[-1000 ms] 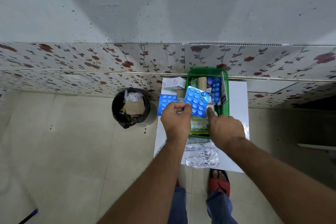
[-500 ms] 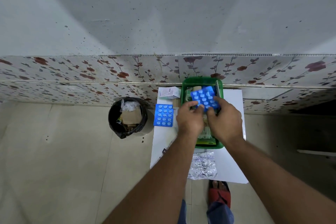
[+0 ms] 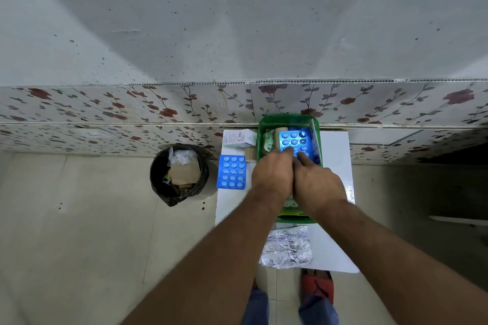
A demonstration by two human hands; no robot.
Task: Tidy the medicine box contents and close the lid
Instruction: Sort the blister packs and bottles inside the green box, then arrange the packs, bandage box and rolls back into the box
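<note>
Now we have the green medicine box point(image 3: 288, 121) at the far edge of the white bench point(image 3: 335, 155), against the floral-tiled wall, its lid nowhere to be seen. Inside it a blue blister strip point(image 3: 293, 139) lies flat over the other contents, beside a cardboard roll and a green pack along the box's left wall. Our left hand point(image 3: 272, 174) and right hand point(image 3: 318, 186) sit side by side, touching, over the near half of the box, fingertips pressed onto the near end of that strip. We judge this to be a seating push, flattening the strip so the lid can shut over it later; whether either hand is still pinching the strip we cannot tell, since the fingers cover its near edge.

Half a second ago the strip was raised and tilted between both hands above the box; a second ago it was held nearer us, with the right hand resting on the box. It has since gone down and inward.

Outside the box, a second blue blister strip point(image 3: 232, 172) lies at the bench's left edge, a small white carton point(image 3: 239, 138) sits at the far left corner, and a crumpled foil strip point(image 3: 286, 247) rests near the front edge. These seem left to pack. A black bin point(image 3: 179, 174) stands on the floor to the left.
</note>
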